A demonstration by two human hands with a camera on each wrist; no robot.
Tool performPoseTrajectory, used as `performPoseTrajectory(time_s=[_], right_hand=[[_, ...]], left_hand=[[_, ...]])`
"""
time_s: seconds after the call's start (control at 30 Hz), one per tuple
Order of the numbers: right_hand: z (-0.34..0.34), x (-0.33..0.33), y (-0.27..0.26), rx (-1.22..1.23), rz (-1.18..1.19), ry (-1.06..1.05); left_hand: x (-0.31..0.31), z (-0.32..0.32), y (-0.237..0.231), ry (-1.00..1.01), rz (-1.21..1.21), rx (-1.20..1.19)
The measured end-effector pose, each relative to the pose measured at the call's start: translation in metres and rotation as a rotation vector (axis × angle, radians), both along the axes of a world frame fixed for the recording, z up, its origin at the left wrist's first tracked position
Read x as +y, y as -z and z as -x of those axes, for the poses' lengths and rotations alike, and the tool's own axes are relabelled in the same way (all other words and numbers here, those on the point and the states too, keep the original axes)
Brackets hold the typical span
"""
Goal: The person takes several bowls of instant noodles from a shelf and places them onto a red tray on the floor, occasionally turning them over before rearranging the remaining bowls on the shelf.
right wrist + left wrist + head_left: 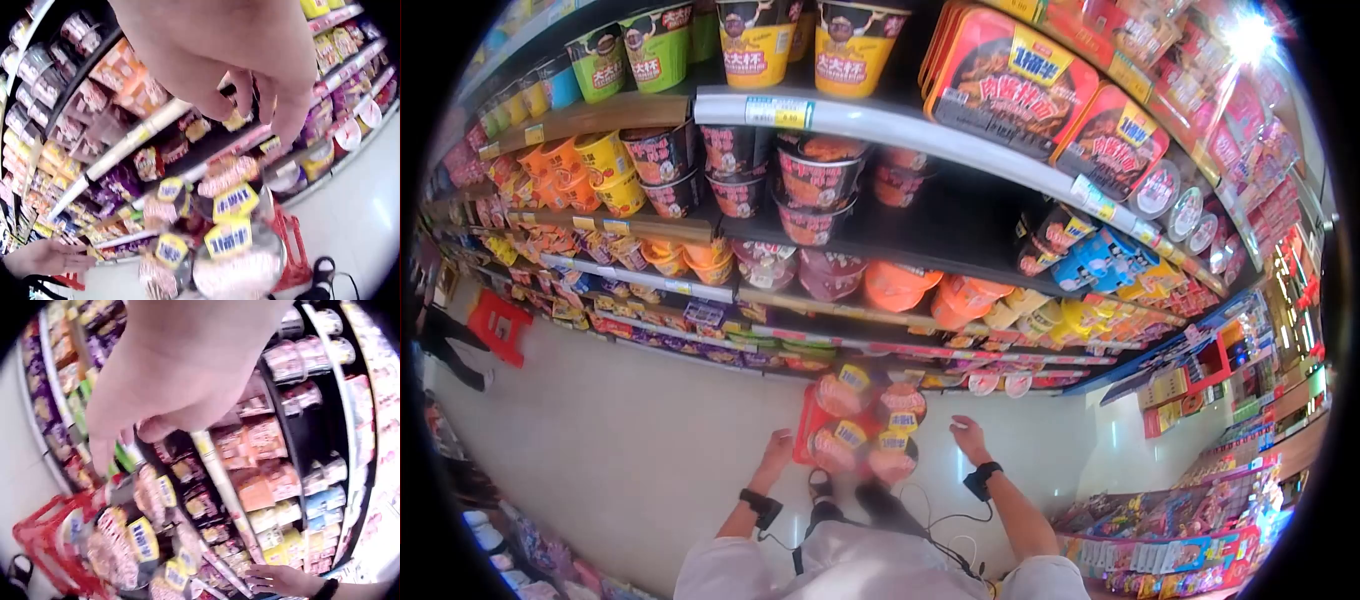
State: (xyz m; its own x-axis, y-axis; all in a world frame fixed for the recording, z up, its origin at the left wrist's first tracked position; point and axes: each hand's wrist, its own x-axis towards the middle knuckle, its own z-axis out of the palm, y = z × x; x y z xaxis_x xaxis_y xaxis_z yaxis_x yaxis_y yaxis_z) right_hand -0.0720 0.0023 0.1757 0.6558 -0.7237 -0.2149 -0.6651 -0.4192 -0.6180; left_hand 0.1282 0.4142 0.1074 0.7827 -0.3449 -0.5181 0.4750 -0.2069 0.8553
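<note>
Several round instant noodle bowls [840, 445] with pink lids and yellow labels stand grouped low in front of me. Red slotted plastic [53, 544] shows around and under them. In the head view my left hand [775, 452] is just left of the group, fingers loosely bent and holding nothing. My right hand [969, 440] is to the right, apart from the bowls, with relaxed fingers and nothing in its grasp. The right wrist view shows the bowl lids [234, 262] below my right hand [244, 69], overlapping one another.
Ahead, tall shelves [900, 230] hold cup noodles and packets. A red plastic stool [498, 330] and another person's leg [450, 345] are at the far left. Packaged goods [1170, 535] fill a display at right. Cables [950, 519] hang near my right forearm above the pale floor [650, 430].
</note>
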Motion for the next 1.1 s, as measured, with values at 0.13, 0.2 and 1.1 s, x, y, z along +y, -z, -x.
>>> performPoseTrajectory(time_s=[0.13, 0.2, 1.1], right_hand=[[-0.058, -0.071, -0.099, -0.186, 0.28, -0.091], [-0.095, -0.076, -0.185, -0.252, 0.294, -0.163], [-0.401, -0.155, -0.296, -0.95, 0.115, -0.718]], left_hand=[[-0.037, -0.041, -0.149, 0.203, 0.172, -0.183], [-0.059, -0.057, -0.206, 0.195, 0.281, -0.354], [-0.341, -0.305, -0.331, -0.025, -0.272, -1.131]])
